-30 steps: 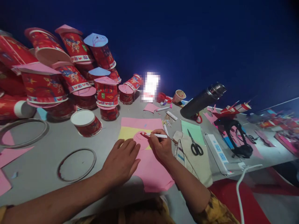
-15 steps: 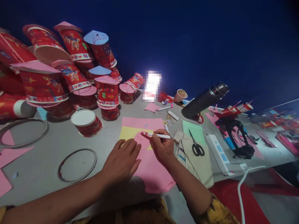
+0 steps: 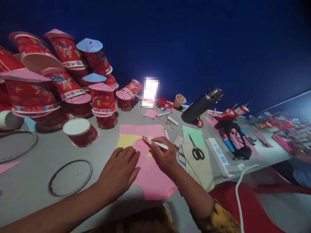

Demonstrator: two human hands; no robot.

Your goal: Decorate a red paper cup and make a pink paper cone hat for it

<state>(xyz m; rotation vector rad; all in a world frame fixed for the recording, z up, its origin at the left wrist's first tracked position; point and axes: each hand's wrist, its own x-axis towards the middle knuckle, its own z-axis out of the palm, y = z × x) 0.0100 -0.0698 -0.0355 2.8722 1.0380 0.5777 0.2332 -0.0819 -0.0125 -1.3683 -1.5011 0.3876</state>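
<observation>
My right hand (image 3: 164,155) pinches a white felt-tip marker (image 3: 160,144) with a red tip, slanted over the top of a round pink paper disc (image 3: 141,148). Faint red marks show on the disc. I cannot tell whether the tip touches it. My left hand (image 3: 121,168) lies flat, fingers stretched out, its fingertips at the disc's left edge. Beneath are a yellow sheet (image 3: 125,141) and larger pink paper (image 3: 155,181). Right of my right hand, black-handled scissors (image 3: 198,152) rest on a beige cloth bag (image 3: 205,173) and green paper (image 3: 191,132).
Stacked red paper cups (image 3: 103,100) with paper cone tops crowd the left. Two grey rings (image 3: 91,171) lie nearer. A dark flask (image 3: 200,106), power strip (image 3: 218,158), black head strap (image 3: 234,139) and white cable (image 3: 239,197) are on the right. Another person's arm (image 3: 300,152) shows far right.
The view has turned slightly right, so the table's things appear further left. The marker slants more steeply, and its tip has moved to the disc's upper edge. My left hand stays flat.
</observation>
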